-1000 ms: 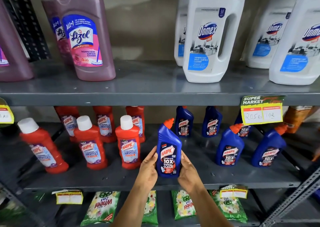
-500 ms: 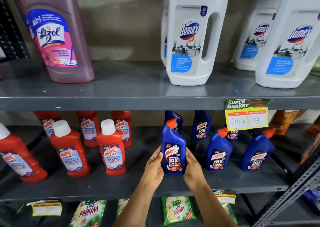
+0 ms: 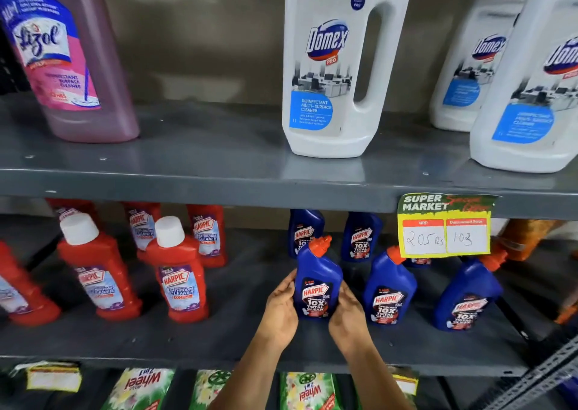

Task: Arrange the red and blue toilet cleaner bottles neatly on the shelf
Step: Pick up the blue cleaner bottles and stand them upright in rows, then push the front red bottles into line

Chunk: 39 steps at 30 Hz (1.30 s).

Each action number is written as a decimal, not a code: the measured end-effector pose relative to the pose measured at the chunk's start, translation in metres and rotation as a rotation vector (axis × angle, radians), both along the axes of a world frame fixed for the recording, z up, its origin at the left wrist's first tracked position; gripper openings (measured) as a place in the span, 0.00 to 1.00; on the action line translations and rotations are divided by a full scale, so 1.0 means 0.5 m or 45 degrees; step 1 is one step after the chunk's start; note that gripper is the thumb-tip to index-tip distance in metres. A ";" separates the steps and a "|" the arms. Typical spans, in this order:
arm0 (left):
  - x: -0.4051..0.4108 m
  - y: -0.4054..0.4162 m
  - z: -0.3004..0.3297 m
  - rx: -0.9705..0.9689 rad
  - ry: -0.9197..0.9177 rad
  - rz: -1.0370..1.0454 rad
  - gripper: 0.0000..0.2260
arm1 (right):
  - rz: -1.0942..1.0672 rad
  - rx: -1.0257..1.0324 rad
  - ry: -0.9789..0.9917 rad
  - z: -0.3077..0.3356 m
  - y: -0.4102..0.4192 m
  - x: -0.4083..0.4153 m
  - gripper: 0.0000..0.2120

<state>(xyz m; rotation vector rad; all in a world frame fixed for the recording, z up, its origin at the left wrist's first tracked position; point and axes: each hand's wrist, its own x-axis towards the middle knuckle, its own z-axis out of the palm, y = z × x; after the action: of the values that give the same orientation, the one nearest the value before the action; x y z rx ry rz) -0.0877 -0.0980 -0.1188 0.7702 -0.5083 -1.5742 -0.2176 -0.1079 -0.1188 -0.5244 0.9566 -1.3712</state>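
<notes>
Both palms clamped on one blue bottle: left hand pressed against its left flank, right hand cupped round its right flank and lower corner. Standing upright on the middle shelf, label forward, orange cap tipped toward 1 o'clock.

Compared with a second ago: carried away from the red bottles and toward 3 o'clock, closer to the front-row blue neighbour, with a narrow gap left between them. Gap to the nearest red bottle at 9 o'clock widened. Base seemingly down on the shelf, though contact hidden by the hands.

Meaning for the task, as a judgement: blue front row closing up into an even line of three, with a further blue bottle beyond at 3 o'clock and two more behind at 12 o'clock. Red group separated from the blue, but looser and uneven, the far-left one at 9 o'clock leaning. Probably near release; red side likely needing straightening afterwards.

Above, white Domex jugs and a pink Lizol bottle untouched; a price tag hanging at 2 o'clock.
</notes>
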 end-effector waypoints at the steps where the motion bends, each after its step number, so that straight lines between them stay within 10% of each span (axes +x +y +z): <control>1: 0.004 0.007 -0.005 0.004 -0.014 -0.003 0.14 | 0.008 0.022 -0.003 -0.005 0.012 0.006 0.16; 12: 0.079 0.081 -0.006 0.258 -0.669 0.286 0.15 | -0.777 0.234 0.474 -0.043 0.088 0.079 0.16; 24: 0.460 0.216 -0.025 0.327 -1.573 0.835 0.06 | -0.075 -0.087 1.184 -0.026 0.163 0.499 0.42; 31: 0.579 0.160 -0.058 0.408 -1.965 0.634 0.46 | -0.207 0.001 1.497 -0.027 0.159 0.627 0.57; 39: 0.577 0.132 -0.050 0.555 -2.062 0.726 0.43 | -0.373 0.165 1.796 -0.040 0.127 0.637 0.49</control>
<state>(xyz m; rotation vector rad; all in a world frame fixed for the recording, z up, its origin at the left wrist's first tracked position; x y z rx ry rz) 0.2009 -0.0319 -0.1440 2.2564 -0.9360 -0.2208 0.1011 -0.0444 -0.1387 -1.3450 2.2912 -1.0483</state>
